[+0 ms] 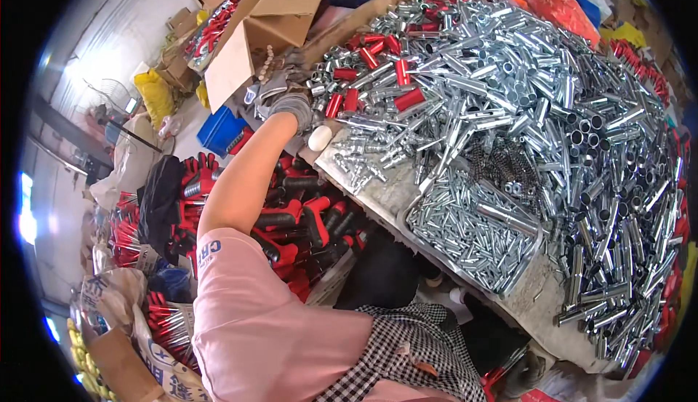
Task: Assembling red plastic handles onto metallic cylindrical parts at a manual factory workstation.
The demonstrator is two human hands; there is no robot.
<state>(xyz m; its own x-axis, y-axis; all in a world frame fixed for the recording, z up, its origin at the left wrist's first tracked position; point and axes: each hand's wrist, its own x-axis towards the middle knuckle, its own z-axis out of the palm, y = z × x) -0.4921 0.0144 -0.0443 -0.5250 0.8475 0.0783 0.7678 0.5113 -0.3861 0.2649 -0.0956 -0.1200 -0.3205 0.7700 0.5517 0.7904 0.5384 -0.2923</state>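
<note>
My left hand (282, 86), in a grey glove, reaches to the far left corner of the workbench, beside the open cardboard box (280, 20). Its fingers merge with grey and brown shapes there, so their grip is unclear. Close to its wrist lies a white round object (320, 138) on the bench edge. Red metal sleeves (350, 100) and shiny fittings (367, 158) lie just right of the glove. My right hand cannot be made out in the picture.
A heap of silver metal tubes (502, 75) covers most of the bench. A tray (472, 235) of small metal pins sits at its near edge. Black-and-red handled tools (291, 220) are piled under my left arm. A blue bin (220, 131) stands beyond them.
</note>
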